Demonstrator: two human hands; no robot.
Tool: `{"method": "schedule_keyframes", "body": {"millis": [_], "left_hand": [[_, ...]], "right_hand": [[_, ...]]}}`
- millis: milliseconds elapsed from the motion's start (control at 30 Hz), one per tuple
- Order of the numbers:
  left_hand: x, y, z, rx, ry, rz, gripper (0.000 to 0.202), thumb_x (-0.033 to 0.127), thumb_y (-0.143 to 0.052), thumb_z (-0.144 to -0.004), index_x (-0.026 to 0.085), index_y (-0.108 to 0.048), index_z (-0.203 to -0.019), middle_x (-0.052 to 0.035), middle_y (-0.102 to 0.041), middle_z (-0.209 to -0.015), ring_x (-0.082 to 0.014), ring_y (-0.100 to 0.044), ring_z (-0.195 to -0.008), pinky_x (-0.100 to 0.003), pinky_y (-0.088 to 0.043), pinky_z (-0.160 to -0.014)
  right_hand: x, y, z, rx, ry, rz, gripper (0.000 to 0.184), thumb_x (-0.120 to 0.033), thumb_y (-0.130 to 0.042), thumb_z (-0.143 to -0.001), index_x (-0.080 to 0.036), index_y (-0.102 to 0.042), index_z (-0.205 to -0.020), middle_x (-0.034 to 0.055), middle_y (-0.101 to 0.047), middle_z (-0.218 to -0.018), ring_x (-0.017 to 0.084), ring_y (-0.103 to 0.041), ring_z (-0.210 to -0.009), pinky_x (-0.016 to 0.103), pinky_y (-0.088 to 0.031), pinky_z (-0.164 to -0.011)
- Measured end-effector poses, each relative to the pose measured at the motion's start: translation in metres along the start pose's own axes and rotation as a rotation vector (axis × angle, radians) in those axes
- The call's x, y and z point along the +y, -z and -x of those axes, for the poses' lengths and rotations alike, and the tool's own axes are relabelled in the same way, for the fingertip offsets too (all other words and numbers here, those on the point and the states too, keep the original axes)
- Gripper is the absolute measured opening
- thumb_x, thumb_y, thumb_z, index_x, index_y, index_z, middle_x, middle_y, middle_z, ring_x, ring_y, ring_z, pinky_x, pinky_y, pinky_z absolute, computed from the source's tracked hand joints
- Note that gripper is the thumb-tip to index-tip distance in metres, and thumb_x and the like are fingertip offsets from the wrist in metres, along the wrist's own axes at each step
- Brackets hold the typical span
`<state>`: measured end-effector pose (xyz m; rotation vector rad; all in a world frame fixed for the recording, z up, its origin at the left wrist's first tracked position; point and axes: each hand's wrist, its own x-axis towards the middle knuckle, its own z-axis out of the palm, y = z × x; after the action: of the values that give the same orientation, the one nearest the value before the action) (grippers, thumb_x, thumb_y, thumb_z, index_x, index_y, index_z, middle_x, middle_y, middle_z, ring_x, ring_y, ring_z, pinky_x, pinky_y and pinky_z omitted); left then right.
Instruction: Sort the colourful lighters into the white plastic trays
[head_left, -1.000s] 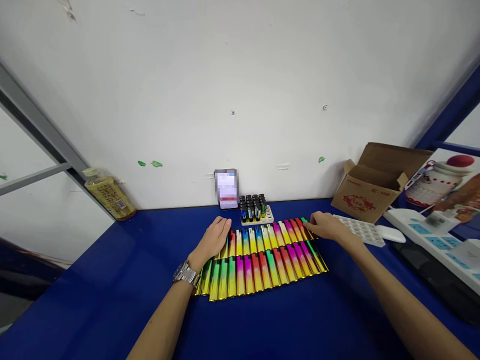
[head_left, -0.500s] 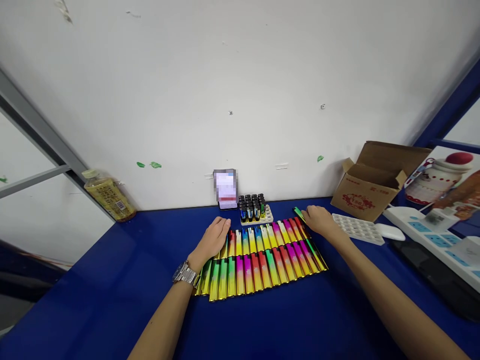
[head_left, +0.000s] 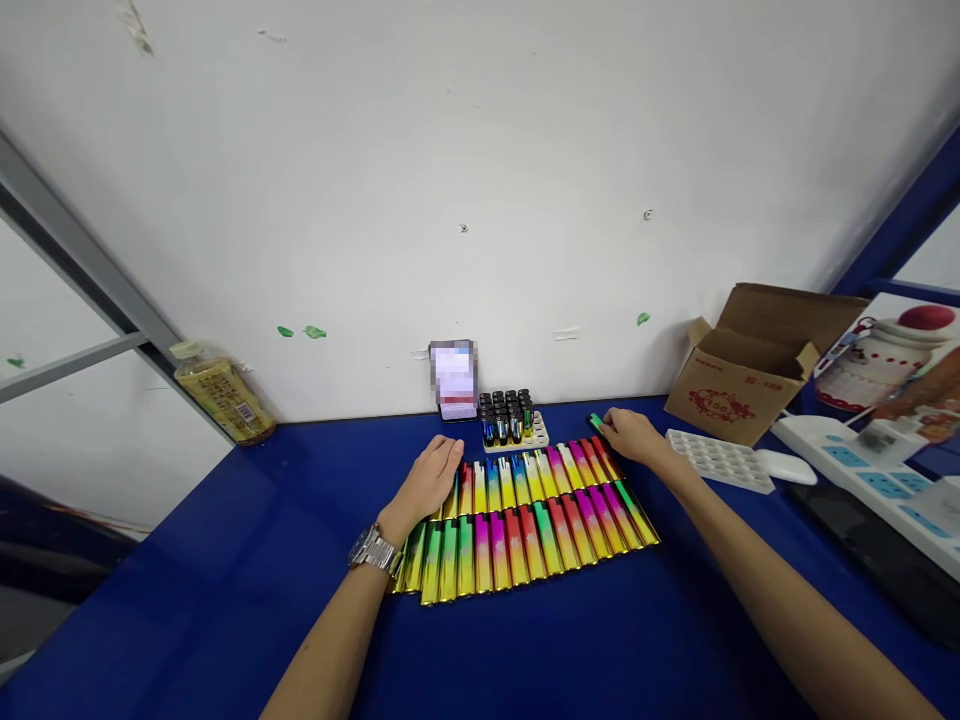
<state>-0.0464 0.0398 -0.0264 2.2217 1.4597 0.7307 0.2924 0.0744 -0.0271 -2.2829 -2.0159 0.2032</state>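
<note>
Two rows of shiny lighters lie side by side on the blue table, the upper row (head_left: pixel 526 476) and the lower row (head_left: pixel 532 540), with yellow bases and green, pink, red, blue or white tops. At the left end of the upper row my left hand (head_left: pixel 430 482) lies flat over some lighters, its fingers stretched out and partly hiding them. My right hand (head_left: pixel 628 436) is at the right end of that row, its fingers closed on a green lighter (head_left: pixel 595 423) whose top sticks out; the rest of it is hidden.
Behind the rows stand a phone (head_left: pixel 454 380) and a white tray (head_left: pixel 541 432) of upright lighters. To the right are another white tray (head_left: pixel 720 460), a cardboard box (head_left: pixel 731 395), a white mouse-like object (head_left: pixel 784 466) and power strips (head_left: pixel 847 456). A bottle (head_left: pixel 225 395) leans at left.
The view has shifted very slightly. Both hands and the lighters stay in practically the same places.
</note>
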Motion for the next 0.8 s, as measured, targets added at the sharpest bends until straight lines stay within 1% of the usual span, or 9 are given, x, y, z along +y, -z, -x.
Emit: {"method": "schedule_keyframes", "body": {"millis": [133,267,333,400,500,600,667,700,800], "left_hand": [[-0.002,-0.001,0.000,0.011,-0.007,-0.001,0.048,0.047,-0.019,-0.097,0.020,-0.055,-0.082,-0.0059,-0.055,-0.088,-0.0209,-0.056,-0.087,-0.037,-0.046,-0.080],[-0.003,-0.002,-0.001,0.025,-0.023,-0.009,0.048,0.047,-0.019,-0.097,0.020,-0.055,-0.081,-0.0058,-0.056,-0.087,-0.0209,-0.056,-0.086,-0.038,-0.046,-0.081],[-0.003,-0.002,-0.001,0.022,-0.026,-0.013,0.048,0.047,-0.018,-0.097,0.020,-0.055,-0.081,-0.0057,-0.056,-0.087,-0.0208,-0.056,-0.086,-0.039,-0.046,-0.082],[-0.003,-0.002,0.000,0.016,-0.027,-0.015,0.049,0.047,-0.018,-0.097,0.020,-0.055,-0.082,-0.0057,-0.056,-0.087,-0.0207,-0.056,-0.087,-0.039,-0.046,-0.083],[-0.003,-0.002,0.000,0.015,-0.025,-0.015,0.048,0.047,-0.018,-0.097,0.020,-0.055,-0.083,-0.0058,-0.055,-0.087,-0.0205,-0.056,-0.087,-0.038,-0.046,-0.083],[-0.003,-0.002,0.000,0.012,-0.014,-0.009,0.048,0.047,-0.018,-0.097,0.020,-0.055,-0.083,-0.0060,-0.055,-0.089,-0.0203,-0.056,-0.087,-0.037,-0.046,-0.082],[-0.002,-0.001,0.000,0.008,-0.008,-0.006,0.049,0.047,-0.018,-0.097,0.020,-0.055,-0.083,-0.0062,-0.056,-0.089,-0.0204,-0.056,-0.087,-0.037,-0.047,-0.081],[-0.002,-0.001,0.000,0.006,-0.006,-0.005,0.049,0.047,-0.018,-0.097,0.020,-0.055,-0.082,-0.0062,-0.056,-0.089,-0.0204,-0.056,-0.086,-0.037,-0.047,-0.080],[-0.001,-0.001,0.000,0.008,-0.010,-0.004,0.049,0.048,-0.018,-0.096,0.020,-0.055,-0.081,-0.0061,-0.056,-0.088,-0.0206,-0.056,-0.086,-0.037,-0.047,-0.079]], "right_hand": [[-0.002,0.002,0.001,-0.003,-0.024,-0.004,0.022,-0.022,-0.045,-0.088,-0.011,-0.062,-0.097,0.0189,-0.066,-0.101,0.029,-0.062,-0.097,0.032,-0.040,-0.075],[-0.006,0.005,0.003,0.035,-0.056,-0.010,0.023,-0.014,-0.044,-0.086,-0.007,-0.057,-0.103,0.0235,-0.063,-0.106,0.032,-0.060,-0.103,0.034,-0.041,-0.076],[-0.010,0.007,0.006,0.077,-0.071,-0.027,0.023,-0.016,-0.042,-0.087,-0.007,-0.053,-0.105,0.0250,-0.062,-0.108,0.034,-0.059,-0.104,0.036,-0.041,-0.077],[-0.014,0.008,0.008,0.167,-0.076,-0.131,0.020,-0.020,-0.040,-0.089,-0.009,-0.050,-0.104,0.0243,-0.062,-0.104,0.035,-0.060,-0.100,0.038,-0.042,-0.075],[-0.024,0.009,0.013,0.344,0.017,-0.544,0.014,-0.027,-0.041,-0.090,-0.017,-0.041,-0.100,0.0151,-0.065,-0.089,0.029,-0.063,-0.088,0.039,-0.044,-0.075],[-0.042,0.009,0.019,0.404,0.198,-1.128,0.017,-0.034,-0.045,-0.087,-0.024,-0.033,-0.093,0.0031,-0.064,-0.082,0.021,-0.062,-0.080,0.038,-0.048,-0.076],[-0.057,0.009,0.025,0.339,0.244,-1.460,0.022,-0.035,-0.052,-0.083,-0.026,-0.033,-0.090,-0.0038,-0.059,-0.074,0.016,-0.059,-0.072,0.035,-0.052,-0.073],[-0.065,0.008,0.028,0.286,0.225,-1.561,0.022,-0.034,-0.054,-0.080,-0.026,-0.036,-0.088,-0.0066,-0.054,-0.067,0.014,-0.056,-0.064,0.033,-0.053,-0.068],[-0.083,0.006,0.036,0.166,0.162,-1.701,0.021,-0.041,-0.057,-0.078,-0.023,-0.046,-0.077,-0.0082,-0.042,-0.052,0.010,-0.043,-0.046,0.027,-0.051,-0.053]]}}
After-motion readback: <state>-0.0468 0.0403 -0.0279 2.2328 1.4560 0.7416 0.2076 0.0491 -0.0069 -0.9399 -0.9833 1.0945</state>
